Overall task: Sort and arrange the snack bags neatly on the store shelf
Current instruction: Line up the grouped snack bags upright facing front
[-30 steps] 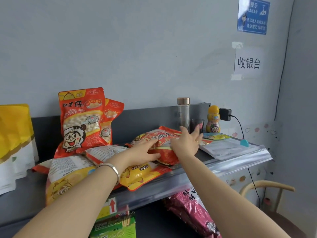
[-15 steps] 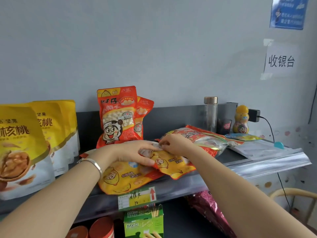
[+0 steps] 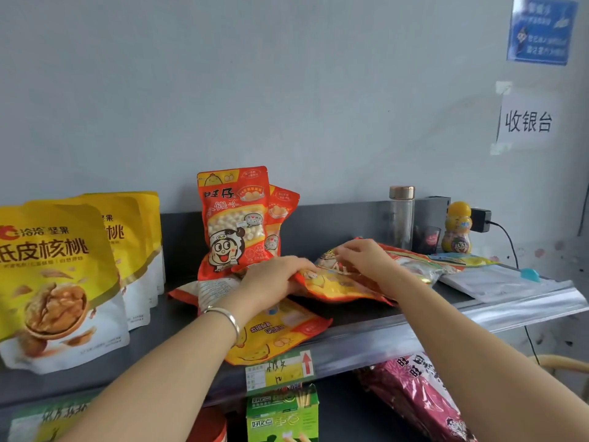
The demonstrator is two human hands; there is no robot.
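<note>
On the dark shelf (image 3: 366, 333), an upright red snack bag (image 3: 234, 218) leans against the back wall. Just right of it and toward the shelf's front, the left hand (image 3: 274, 282) and right hand (image 3: 366, 260) both grip a flat orange-yellow bag (image 3: 338, 285), fingers (image 3: 301, 266) closed on its near-left end. Another flat bag (image 3: 280, 333) lies below it. Yellow walnut bags (image 3: 57, 275) stand well left of the red one.
</note>
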